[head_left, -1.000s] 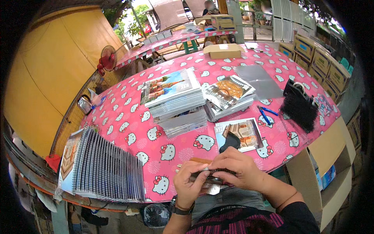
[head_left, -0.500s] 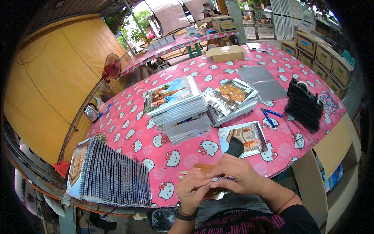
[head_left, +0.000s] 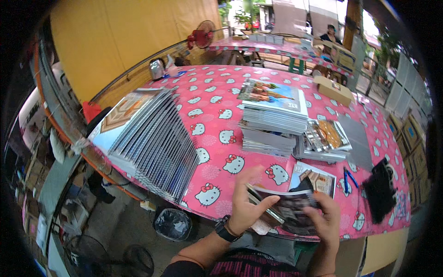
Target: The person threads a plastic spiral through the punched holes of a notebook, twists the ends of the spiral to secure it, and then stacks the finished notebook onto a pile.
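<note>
My left hand (head_left: 244, 201) and my right hand (head_left: 325, 217) together hold a dark glossy printed sheet (head_left: 288, 207) just above the near edge of the pink patterned table (head_left: 212, 106). A black watch sits on my left wrist. Right behind the sheet a printed card (head_left: 316, 177) lies flat on the table. A tall pile of colourful booklets (head_left: 272, 115) stands in the middle of the table, with a lower pile of clear-wrapped prints (head_left: 325, 138) beside it on the right.
A long fanned row of wrapped booklets (head_left: 152, 134) lies along the table's left edge. A black holder (head_left: 380, 189), blue scissors (head_left: 347, 177) and a grey sheet (head_left: 357, 138) lie right. A cardboard box (head_left: 332, 90), a kettle (head_left: 157, 69), a red fan (head_left: 200, 36) and a person stand farther back.
The view has swung left, bringing the fanned row toward the centre. My hands have lifted the dark sheet and spread it wider between them.
</note>
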`<move>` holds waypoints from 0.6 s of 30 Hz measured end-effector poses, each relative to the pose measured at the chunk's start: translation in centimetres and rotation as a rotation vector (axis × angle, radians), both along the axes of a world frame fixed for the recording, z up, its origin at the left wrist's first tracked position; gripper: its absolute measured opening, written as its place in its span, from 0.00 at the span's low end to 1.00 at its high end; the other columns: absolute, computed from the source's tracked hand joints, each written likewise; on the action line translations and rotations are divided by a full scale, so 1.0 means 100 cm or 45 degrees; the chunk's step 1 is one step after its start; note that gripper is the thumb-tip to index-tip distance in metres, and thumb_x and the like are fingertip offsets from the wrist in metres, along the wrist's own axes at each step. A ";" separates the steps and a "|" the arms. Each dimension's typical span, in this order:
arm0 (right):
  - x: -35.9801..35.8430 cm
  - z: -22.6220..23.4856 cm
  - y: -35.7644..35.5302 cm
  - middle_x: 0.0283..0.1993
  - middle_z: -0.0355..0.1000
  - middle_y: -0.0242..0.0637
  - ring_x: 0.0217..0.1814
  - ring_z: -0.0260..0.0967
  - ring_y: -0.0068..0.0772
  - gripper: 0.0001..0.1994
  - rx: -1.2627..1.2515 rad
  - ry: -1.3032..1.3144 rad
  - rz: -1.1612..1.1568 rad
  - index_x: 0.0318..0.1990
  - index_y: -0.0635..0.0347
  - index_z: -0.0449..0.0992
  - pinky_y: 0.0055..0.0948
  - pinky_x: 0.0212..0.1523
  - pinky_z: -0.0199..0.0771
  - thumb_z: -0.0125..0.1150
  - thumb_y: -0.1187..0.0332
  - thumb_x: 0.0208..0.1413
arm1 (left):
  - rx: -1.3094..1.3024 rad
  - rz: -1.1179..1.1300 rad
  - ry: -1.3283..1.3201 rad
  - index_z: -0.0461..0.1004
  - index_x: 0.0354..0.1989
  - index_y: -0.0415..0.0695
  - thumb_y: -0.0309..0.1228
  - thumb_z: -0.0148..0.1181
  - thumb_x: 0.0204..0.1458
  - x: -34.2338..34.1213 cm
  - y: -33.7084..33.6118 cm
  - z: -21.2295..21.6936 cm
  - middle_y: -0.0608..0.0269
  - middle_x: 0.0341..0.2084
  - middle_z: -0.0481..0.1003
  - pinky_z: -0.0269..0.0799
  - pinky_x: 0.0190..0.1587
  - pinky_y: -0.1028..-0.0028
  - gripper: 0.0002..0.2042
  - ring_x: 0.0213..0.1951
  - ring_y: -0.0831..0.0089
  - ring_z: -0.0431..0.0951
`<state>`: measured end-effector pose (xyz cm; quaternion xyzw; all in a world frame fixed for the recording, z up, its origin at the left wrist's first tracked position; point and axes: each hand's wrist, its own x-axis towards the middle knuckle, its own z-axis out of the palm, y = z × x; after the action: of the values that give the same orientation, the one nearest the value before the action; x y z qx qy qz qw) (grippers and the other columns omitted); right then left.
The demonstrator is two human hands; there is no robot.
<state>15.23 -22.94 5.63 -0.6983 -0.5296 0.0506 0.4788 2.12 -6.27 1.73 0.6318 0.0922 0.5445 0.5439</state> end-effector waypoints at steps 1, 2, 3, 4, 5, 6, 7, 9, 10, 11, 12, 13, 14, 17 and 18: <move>-0.004 0.000 -0.006 0.36 0.72 0.38 0.38 0.71 0.32 0.18 0.303 0.356 -0.030 0.45 0.65 0.71 0.31 0.43 0.69 0.66 0.69 0.46 | -0.073 0.070 -0.140 0.70 0.47 0.40 0.28 0.68 0.43 0.005 0.001 0.007 0.59 0.45 0.71 0.67 0.48 0.71 0.21 0.44 0.69 0.72; -0.006 0.001 -0.009 0.39 0.73 0.37 0.40 0.71 0.31 0.19 0.600 0.715 -0.064 0.46 0.66 0.69 0.31 0.46 0.69 0.65 0.69 0.48 | -0.104 -0.024 -0.123 0.70 0.48 0.39 0.29 0.67 0.44 0.004 0.001 0.001 0.59 0.45 0.71 0.66 0.49 0.71 0.21 0.45 0.69 0.72; -0.003 0.001 -0.006 0.42 0.72 0.38 0.43 0.70 0.33 0.20 0.766 0.721 -0.031 0.48 0.67 0.68 0.32 0.48 0.68 0.64 0.68 0.49 | -0.131 -0.108 -0.095 0.70 0.48 0.39 0.29 0.67 0.45 0.001 0.001 -0.004 0.59 0.44 0.72 0.65 0.50 0.72 0.21 0.46 0.69 0.72; 0.001 0.001 -0.001 0.45 0.71 0.39 0.45 0.69 0.34 0.22 0.932 0.726 -0.001 0.51 0.67 0.66 0.32 0.50 0.67 0.63 0.68 0.50 | -0.161 -0.190 -0.068 0.69 0.49 0.38 0.29 0.66 0.46 -0.002 0.001 -0.009 0.59 0.44 0.72 0.65 0.52 0.73 0.21 0.47 0.69 0.72; 0.004 0.002 0.005 0.48 0.70 0.40 0.48 0.69 0.35 0.23 1.097 0.730 0.027 0.53 0.68 0.64 0.33 0.52 0.67 0.62 0.67 0.52 | -0.078 -0.307 0.097 0.69 0.50 0.38 0.29 0.66 0.47 -0.013 0.002 -0.013 0.58 0.43 0.72 0.65 0.52 0.72 0.21 0.47 0.69 0.72; 0.005 -0.002 0.012 0.51 0.68 0.41 0.50 0.67 0.35 0.25 1.067 0.764 0.028 0.55 0.68 0.62 0.33 0.52 0.66 0.61 0.66 0.52 | 0.009 -0.433 0.267 0.69 0.50 0.38 0.29 0.65 0.47 -0.023 0.005 -0.013 0.58 0.43 0.73 0.65 0.52 0.72 0.21 0.47 0.70 0.72; 0.009 -0.008 0.021 0.53 0.66 0.42 0.52 0.66 0.35 0.27 1.038 0.788 0.024 0.57 0.68 0.60 0.33 0.53 0.65 0.61 0.65 0.53 | 0.102 -0.301 0.383 0.70 0.51 0.37 0.29 0.64 0.49 -0.039 0.011 0.019 0.56 0.42 0.74 0.67 0.50 0.72 0.20 0.45 0.73 0.73; 0.005 0.002 0.040 0.59 0.62 0.46 0.58 0.61 0.36 0.32 0.910 0.679 0.066 0.62 0.68 0.55 0.34 0.54 0.64 0.60 0.62 0.54 | 0.515 0.335 0.288 0.71 0.49 0.36 0.27 0.62 0.50 -0.075 0.027 0.069 0.58 0.36 0.77 0.72 0.41 0.73 0.17 0.36 0.73 0.76; -0.002 0.012 0.045 0.59 0.62 0.46 0.59 0.61 0.35 0.30 0.816 0.627 0.145 0.61 0.67 0.57 0.35 0.54 0.64 0.59 0.61 0.54 | 0.598 0.569 0.309 0.72 0.47 0.36 0.22 0.60 0.49 -0.103 0.039 0.088 0.59 0.34 0.77 0.73 0.38 0.73 0.16 0.34 0.73 0.77; 0.003 0.008 0.041 0.58 0.64 0.45 0.58 0.62 0.34 0.28 0.773 0.588 0.125 0.59 0.67 0.60 0.34 0.54 0.64 0.58 0.62 0.54 | 0.370 0.682 0.077 0.73 0.45 0.36 0.18 0.58 0.47 -0.115 0.044 0.103 0.58 0.33 0.77 0.74 0.36 0.73 0.14 0.33 0.73 0.77; 0.005 0.001 0.040 0.56 0.65 0.45 0.57 0.63 0.33 0.26 0.732 0.589 0.149 0.57 0.66 0.63 0.33 0.53 0.65 0.58 0.63 0.54 | 0.553 1.142 -0.014 0.74 0.45 0.36 0.15 0.56 0.47 -0.131 0.052 0.127 0.56 0.33 0.77 0.74 0.37 0.72 0.15 0.35 0.71 0.77; 0.004 -0.002 0.042 0.55 0.66 0.44 0.56 0.63 0.33 0.23 0.683 0.618 0.179 0.55 0.66 0.65 0.31 0.52 0.65 0.58 0.64 0.53 | 0.807 1.584 -0.232 0.73 0.47 0.35 0.15 0.56 0.48 -0.150 0.068 0.147 0.56 0.35 0.78 0.74 0.40 0.72 0.15 0.37 0.71 0.77; 0.004 -0.007 0.043 0.54 0.67 0.43 0.54 0.64 0.32 0.21 0.626 0.637 0.184 0.53 0.66 0.67 0.30 0.51 0.65 0.58 0.66 0.53 | 1.012 1.978 -0.029 0.71 0.50 0.34 0.16 0.56 0.50 -0.164 0.069 0.172 0.54 0.39 0.77 0.72 0.42 0.74 0.17 0.40 0.72 0.76; -0.005 -0.011 0.046 0.50 0.69 0.42 0.50 0.66 0.30 0.15 0.483 0.646 0.214 0.48 0.67 0.72 0.27 0.48 0.66 0.57 0.70 0.52 | 1.350 2.004 0.432 0.76 0.42 0.37 0.23 0.58 0.50 -0.193 0.114 0.193 0.56 0.38 0.78 0.70 0.44 0.70 0.11 0.39 0.65 0.76; -0.008 -0.011 0.049 0.49 0.69 0.41 0.49 0.66 0.29 0.14 0.441 0.640 0.236 0.46 0.67 0.73 0.26 0.46 0.66 0.57 0.72 0.52 | 1.378 1.950 0.724 0.77 0.39 0.38 0.27 0.58 0.50 -0.200 0.129 0.186 0.56 0.37 0.77 0.70 0.44 0.68 0.10 0.38 0.61 0.76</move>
<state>14.38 -18.00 4.57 -0.5207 -0.4570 0.1740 0.6999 -17.84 6.61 20.30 0.6728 0.3426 0.5465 -0.3624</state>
